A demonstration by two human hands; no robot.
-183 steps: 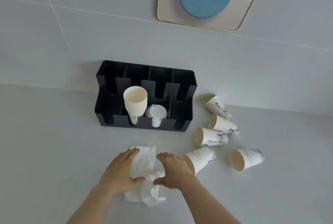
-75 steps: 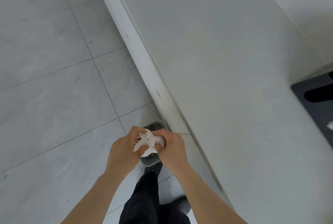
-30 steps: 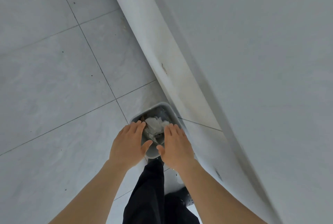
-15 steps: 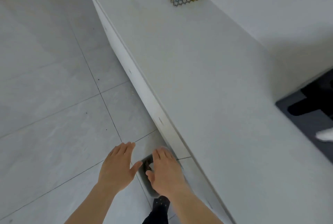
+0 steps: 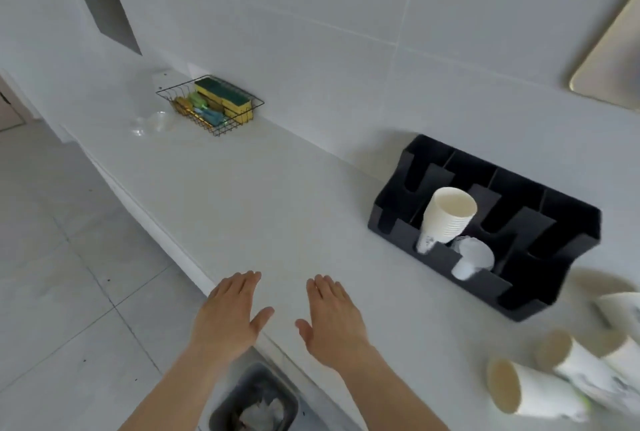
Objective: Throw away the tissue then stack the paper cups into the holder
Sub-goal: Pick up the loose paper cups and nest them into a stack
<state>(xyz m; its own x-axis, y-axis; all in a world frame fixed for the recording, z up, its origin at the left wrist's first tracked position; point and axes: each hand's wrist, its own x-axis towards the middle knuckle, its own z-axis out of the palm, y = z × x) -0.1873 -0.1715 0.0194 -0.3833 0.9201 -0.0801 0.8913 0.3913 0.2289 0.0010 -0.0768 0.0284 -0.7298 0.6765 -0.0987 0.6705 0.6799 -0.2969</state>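
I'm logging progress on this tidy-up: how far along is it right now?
Done: the tissue lies crumpled in the grey bin on the floor. In hand: nothing; the left hand and right hand are open and empty over the counter's edge. Left: the loose paper cups lie on their sides at the right and must join the cup stack in the black holder.

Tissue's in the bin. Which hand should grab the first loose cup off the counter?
Right, probably. The right hand is open and empty and nearer the loose paper cups lying tipped at the counter's right end, beside the black holder. The left hand, also empty, hangs at the counter edge, farther from them.
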